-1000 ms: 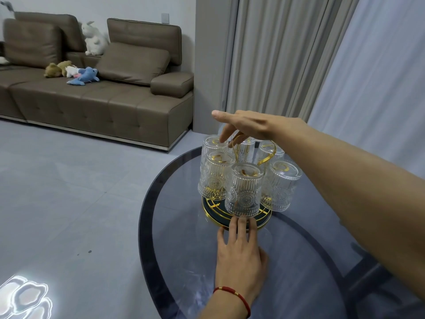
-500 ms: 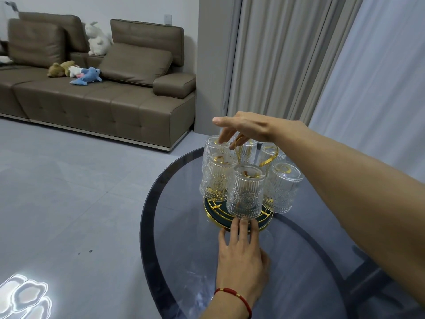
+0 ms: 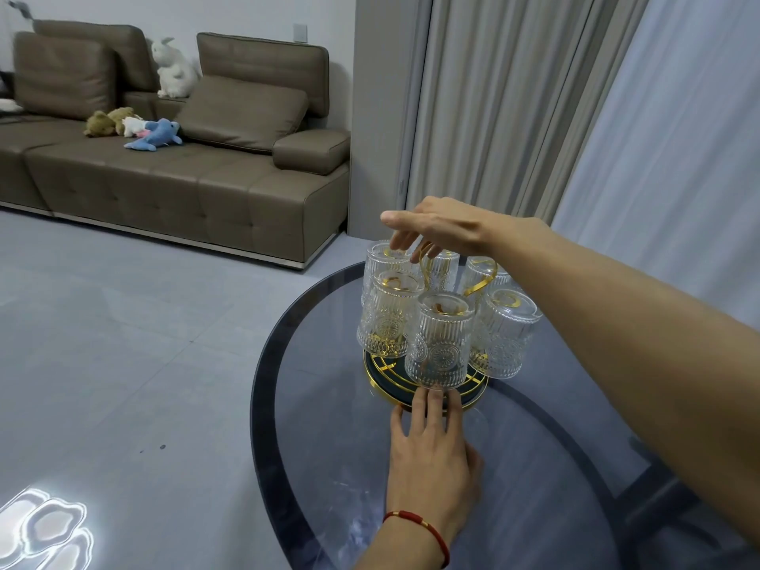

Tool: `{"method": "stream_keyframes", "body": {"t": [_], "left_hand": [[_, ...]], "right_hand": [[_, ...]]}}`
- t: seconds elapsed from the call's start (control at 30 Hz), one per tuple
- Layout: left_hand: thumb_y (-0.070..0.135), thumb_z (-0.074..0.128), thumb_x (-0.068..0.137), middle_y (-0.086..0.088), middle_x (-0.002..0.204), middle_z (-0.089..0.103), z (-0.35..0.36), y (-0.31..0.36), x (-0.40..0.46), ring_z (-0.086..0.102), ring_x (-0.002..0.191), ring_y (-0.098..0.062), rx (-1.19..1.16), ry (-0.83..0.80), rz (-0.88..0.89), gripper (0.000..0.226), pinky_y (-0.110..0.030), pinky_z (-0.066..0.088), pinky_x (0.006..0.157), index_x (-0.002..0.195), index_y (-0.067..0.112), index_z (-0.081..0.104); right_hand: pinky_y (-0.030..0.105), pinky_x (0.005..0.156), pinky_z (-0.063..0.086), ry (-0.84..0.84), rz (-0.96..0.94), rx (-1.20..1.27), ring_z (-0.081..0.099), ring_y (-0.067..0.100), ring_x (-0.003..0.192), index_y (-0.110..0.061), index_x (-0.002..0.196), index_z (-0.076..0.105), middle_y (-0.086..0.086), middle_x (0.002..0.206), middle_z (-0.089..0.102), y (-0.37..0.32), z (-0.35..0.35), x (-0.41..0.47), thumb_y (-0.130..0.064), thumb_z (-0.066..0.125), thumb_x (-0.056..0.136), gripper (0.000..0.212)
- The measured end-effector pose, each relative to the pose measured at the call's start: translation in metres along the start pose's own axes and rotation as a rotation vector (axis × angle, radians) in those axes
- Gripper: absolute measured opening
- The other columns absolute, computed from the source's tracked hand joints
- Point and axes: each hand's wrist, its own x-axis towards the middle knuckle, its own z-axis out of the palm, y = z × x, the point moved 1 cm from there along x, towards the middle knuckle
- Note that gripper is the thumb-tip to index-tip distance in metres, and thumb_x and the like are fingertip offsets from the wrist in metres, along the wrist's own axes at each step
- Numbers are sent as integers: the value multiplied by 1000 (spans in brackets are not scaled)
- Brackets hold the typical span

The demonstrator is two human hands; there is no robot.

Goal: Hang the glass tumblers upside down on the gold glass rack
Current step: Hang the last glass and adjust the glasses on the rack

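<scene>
The gold glass rack (image 3: 386, 378) stands on a round dark glass table (image 3: 534, 466), with a dark tray in its base and a gold loop handle (image 3: 479, 281) on top. Several ribbed glass tumblers hang on it upside down, among them a front one (image 3: 438, 343), a left one (image 3: 388, 318) and a right one (image 3: 503, 335). My left hand (image 3: 432, 458) lies flat on the table, fingertips against the rack's base under the front tumbler. My right hand (image 3: 440, 228) hovers over the rack, thumb out, fingers curled around the top of the handle.
The table's dark rim (image 3: 263, 405) curves close to the rack on the left, with grey floor beyond. A brown sofa (image 3: 164, 170) with soft toys stands far left. Long curtains (image 3: 493, 117) hang behind the table.
Both hands stay where they were, the left at the rack's base and the right at the handle. Only the view shifts slightly.
</scene>
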Motion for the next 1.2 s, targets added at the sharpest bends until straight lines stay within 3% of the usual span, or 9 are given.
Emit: {"method": "stream_keyframes", "body": {"t": [0.13,0.23,0.33,0.53,0.67,0.83,0.97,1.07,1.2], "left_hand": [[38,55,88,-10,145,53,-1,-1,1,45,137,-32,-5,-1,-4,60,-59,41,109,143,16,47],[37,52,90,-10,148,47,0,0,0,39,140,-32,-10,-18,5,61,-59,37,112,147,15,41],[36,47,93,-11,153,40,0,1,1,32,144,-32,-12,-59,-2,63,-58,32,115,150,14,33],[37,45,92,-10,152,40,-3,3,1,32,142,-31,3,-72,8,63,-57,33,112,150,14,32],[36,45,92,-11,149,42,-4,2,1,33,141,-32,6,-61,10,61,-56,34,112,148,13,35],[38,38,97,-13,158,33,-1,1,1,24,147,-33,19,-102,9,64,-58,26,116,154,14,25],[38,38,97,-13,159,31,-3,1,1,22,148,-33,18,-115,5,64,-57,25,117,154,14,24],[37,42,95,-12,155,36,-3,2,1,27,145,-33,18,-106,7,63,-57,29,115,152,13,29],[37,44,95,-14,154,39,-3,2,1,31,144,-34,18,-103,7,63,-59,31,114,151,12,32]], "right_hand": [[39,89,56,133,-46,-94,71,25,99,-3,120,73,14,123,73,-7,-5,-11,-59,34,105,69],[47,79,59,383,-153,-229,71,25,81,-5,102,76,10,93,77,-14,-5,-29,-41,50,102,45],[46,87,58,523,-146,-393,69,18,76,-16,90,75,-2,83,74,-23,18,-53,-32,56,96,25],[47,96,41,433,59,-656,61,27,106,-19,109,69,4,105,71,-33,63,-67,-64,47,94,52],[50,93,33,375,179,-738,52,32,115,-22,105,69,9,109,72,-33,75,-63,-71,40,92,58],[51,97,31,392,193,-659,51,33,116,-23,89,58,7,101,72,-31,80,-64,-66,45,95,45],[49,94,32,430,211,-578,52,33,112,-19,82,55,3,87,63,-29,83,-65,-67,46,96,50],[50,98,35,439,211,-471,51,31,119,-19,102,70,1,99,70,-29,82,-66,-71,52,91,57],[52,102,38,464,188,-373,48,29,123,-19,117,65,2,115,69,-29,83,-68,-75,60,82,65]]}}
